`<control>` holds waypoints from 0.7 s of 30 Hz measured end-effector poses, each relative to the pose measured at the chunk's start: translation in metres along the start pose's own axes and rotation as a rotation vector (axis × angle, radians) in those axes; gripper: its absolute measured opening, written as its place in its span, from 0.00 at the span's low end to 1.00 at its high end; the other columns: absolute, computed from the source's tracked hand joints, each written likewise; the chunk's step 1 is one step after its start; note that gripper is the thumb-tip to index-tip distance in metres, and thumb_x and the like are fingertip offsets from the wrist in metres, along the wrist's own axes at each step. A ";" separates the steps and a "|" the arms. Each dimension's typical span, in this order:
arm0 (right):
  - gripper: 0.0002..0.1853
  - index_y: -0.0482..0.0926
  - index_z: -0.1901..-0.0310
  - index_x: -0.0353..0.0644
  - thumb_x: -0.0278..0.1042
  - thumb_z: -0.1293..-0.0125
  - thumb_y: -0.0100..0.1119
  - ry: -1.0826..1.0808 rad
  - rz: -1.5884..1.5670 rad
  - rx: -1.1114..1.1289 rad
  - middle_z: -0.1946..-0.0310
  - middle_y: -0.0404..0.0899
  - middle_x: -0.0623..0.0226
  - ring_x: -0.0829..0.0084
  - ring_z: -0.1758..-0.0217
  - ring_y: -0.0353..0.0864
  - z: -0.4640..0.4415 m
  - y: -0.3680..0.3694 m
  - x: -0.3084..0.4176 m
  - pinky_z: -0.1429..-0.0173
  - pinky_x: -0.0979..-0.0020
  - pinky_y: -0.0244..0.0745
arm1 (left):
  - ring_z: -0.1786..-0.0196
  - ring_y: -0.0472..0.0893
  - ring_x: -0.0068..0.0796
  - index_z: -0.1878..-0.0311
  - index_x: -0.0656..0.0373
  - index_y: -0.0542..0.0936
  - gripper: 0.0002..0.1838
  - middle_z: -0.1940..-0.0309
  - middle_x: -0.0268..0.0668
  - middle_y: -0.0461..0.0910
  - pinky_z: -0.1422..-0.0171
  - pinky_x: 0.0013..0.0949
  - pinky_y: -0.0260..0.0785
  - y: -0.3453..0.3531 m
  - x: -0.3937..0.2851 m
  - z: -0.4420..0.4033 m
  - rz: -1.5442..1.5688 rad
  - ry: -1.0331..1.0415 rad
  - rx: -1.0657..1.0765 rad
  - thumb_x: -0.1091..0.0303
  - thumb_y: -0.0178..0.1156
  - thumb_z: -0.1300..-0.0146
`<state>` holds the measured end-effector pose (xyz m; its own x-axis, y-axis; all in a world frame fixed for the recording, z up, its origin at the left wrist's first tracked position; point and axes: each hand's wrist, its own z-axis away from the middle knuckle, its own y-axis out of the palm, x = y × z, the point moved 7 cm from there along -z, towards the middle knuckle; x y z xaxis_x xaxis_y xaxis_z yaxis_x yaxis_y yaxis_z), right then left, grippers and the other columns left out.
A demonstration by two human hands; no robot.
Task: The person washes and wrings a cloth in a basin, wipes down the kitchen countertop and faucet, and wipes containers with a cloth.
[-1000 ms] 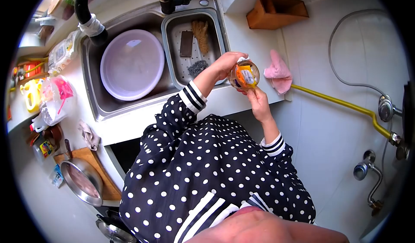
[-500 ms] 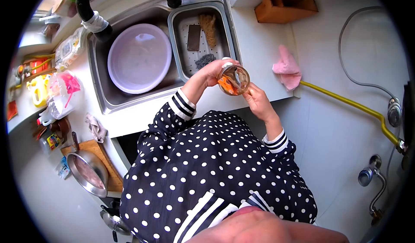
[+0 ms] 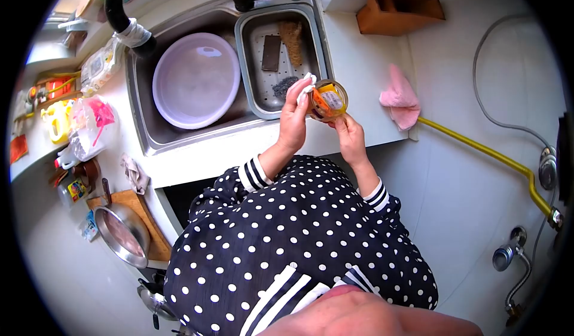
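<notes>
A clear round glass jar [image 3: 338,90] with an orange and yellow label is held up in front of me, at the near edge of the sink. My right hand [image 3: 350,137] grips its lower side between thumb and fingers. Against the jar's left side, my left hand [image 3: 292,120] has its fingers bent round a crumpled white cloth or tissue [image 3: 307,87]. Part of that white piece pokes out above the fingers. Whether anything is inside the jar, I cannot tell.
A lilac basin [image 3: 196,81] stands in the large sink bowl. The perforated sink tray [image 3: 256,90] holds a dark block, a brown scrubber and steel wool. A pink cloth [image 3: 400,99] lies on the right counter by a yellow pipe [image 3: 478,141]. A metal pot [image 3: 122,234] is at left.
My left hand has turned more upright, fingers raised, with more of the white piece showing. The jar has rotated, so its yellow label part now shows. It shifted slightly right.
</notes>
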<state>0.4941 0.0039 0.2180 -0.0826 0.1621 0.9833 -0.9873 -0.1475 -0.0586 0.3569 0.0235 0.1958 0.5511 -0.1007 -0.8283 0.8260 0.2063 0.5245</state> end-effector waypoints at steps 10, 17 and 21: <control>0.11 0.72 0.59 0.31 0.30 0.35 0.46 -0.199 0.515 0.412 0.60 0.73 0.53 0.57 0.61 0.74 -0.006 0.001 0.048 0.57 0.69 0.69 | 0.61 0.76 0.23 0.60 0.63 0.76 0.16 0.65 0.36 0.77 0.56 0.27 0.70 0.024 0.000 -0.033 0.113 -0.488 0.404 0.58 0.48 0.37; 0.12 0.72 0.58 0.30 0.32 0.35 0.46 -0.167 0.394 0.440 0.61 0.74 0.54 0.63 0.62 0.74 0.008 0.006 0.031 0.56 0.71 0.68 | 0.61 0.78 0.26 0.56 0.62 0.75 0.13 0.64 0.36 0.77 0.57 0.28 0.73 0.028 0.049 -0.020 0.242 -0.876 0.693 0.65 0.52 0.39; 0.14 0.73 0.59 0.31 0.36 0.34 0.45 -0.068 0.344 0.318 0.64 0.74 0.61 0.71 0.65 0.72 0.003 -0.010 0.027 0.58 0.74 0.67 | 0.62 0.78 0.27 0.51 0.61 0.73 0.13 0.63 0.37 0.77 0.55 0.30 0.74 0.021 0.066 -0.020 0.422 -0.851 0.356 0.68 0.49 0.37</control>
<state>0.5023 0.0069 0.2458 -0.3778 -0.0114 0.9258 -0.8128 -0.4748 -0.3375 0.4077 0.0404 0.1484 0.5924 -0.7754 -0.2188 0.4548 0.0977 0.8852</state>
